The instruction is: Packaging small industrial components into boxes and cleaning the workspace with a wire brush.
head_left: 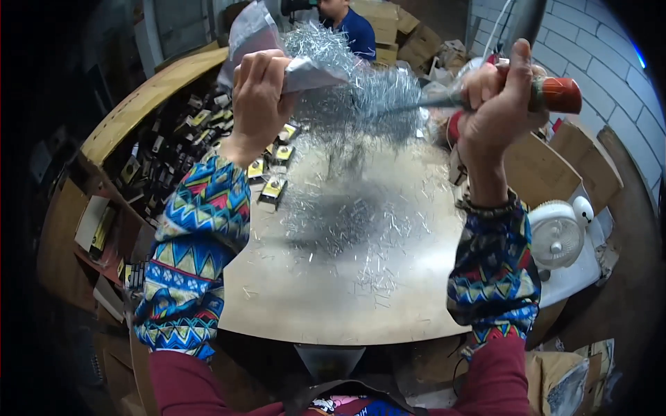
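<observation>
My left hand (258, 104) is closed around a pale, crumpled bag (255, 38), raised above the table. A dense heap of thin silvery metal pins (319, 50) sits at the bag's opening. My right hand (501, 104) grips a rod-like tool with a red-ended handle (560, 95); its shaft (438, 101) points left into a bristling clump of the pins (388, 93). Where the shaft ends is hidden in the clump. Some pins hang blurred below it. Many loose pins (374, 270) lie scattered over the light wooden tabletop (305, 315).
Small yellow-and-black boxes (272, 191) stand on the table's left side; several more (166, 149) fill a wooden-edged bin (139, 104). A white fan (556, 236) stands at right, near cardboard boxes (583, 156). Beyond the table is a person in a blue shirt (359, 35).
</observation>
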Tool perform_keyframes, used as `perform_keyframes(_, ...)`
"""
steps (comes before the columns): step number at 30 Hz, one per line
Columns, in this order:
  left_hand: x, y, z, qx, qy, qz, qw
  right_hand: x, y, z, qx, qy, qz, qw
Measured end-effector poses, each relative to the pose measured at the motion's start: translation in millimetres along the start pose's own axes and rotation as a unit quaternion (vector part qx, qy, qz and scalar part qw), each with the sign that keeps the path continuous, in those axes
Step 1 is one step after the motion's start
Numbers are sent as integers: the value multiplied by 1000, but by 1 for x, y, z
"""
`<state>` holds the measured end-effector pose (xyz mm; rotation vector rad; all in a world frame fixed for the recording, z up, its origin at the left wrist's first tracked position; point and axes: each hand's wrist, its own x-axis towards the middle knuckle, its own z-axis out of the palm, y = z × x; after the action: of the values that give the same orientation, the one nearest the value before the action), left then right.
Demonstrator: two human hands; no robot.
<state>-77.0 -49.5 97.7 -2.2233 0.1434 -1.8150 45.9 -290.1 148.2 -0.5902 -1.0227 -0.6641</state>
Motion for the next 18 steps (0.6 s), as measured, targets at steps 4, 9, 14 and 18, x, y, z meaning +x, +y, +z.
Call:
perform_keyframes(4, -1, -12, 5, 2, -39, -70, 997, -10, 11, 5, -64, -40, 41, 996)
perform_keyframes(9, 7, 4, 33, -42, -69, -89, 993, 6, 24, -11, -6, -43, -12, 999)
perform_keyframes(14, 10, 13, 52, -57, -47, -49, 996, 13, 24, -10, -128, -83, -39, 988)
perform_keyframes(18, -8, 19, 53, -51, -44, -1, 998, 16, 41, -37, -83, -75, -68, 991)
